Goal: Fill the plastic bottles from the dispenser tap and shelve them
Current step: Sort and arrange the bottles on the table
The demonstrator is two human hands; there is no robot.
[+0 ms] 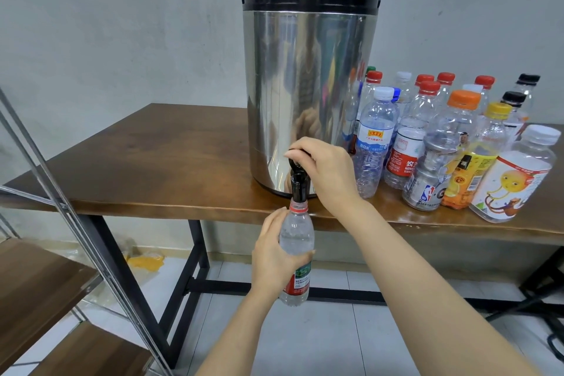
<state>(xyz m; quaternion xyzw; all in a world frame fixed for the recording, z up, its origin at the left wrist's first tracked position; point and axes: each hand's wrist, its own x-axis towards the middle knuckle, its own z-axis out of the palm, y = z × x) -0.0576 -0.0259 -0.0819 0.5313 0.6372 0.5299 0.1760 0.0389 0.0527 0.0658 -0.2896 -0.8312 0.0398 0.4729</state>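
Note:
A tall steel dispenser (308, 76) with a black lid stands on the wooden table (171, 162). Its black tap (299, 185) juts over the table's front edge. My right hand (326, 174) grips the tap's lever from above. My left hand (274, 253) holds a clear plastic bottle (296, 235) upright, its open neck pressed up against the spout. The bottle has a red neck ring and a red and green label. Water fills it close to the shoulder.
Several capped plastic bottles (451, 143) crowd the table to the right of the dispenser. A metal-framed shelf with wooden boards (39, 290) stands at the lower left. Tiled floor and black table legs (195, 265) lie below.

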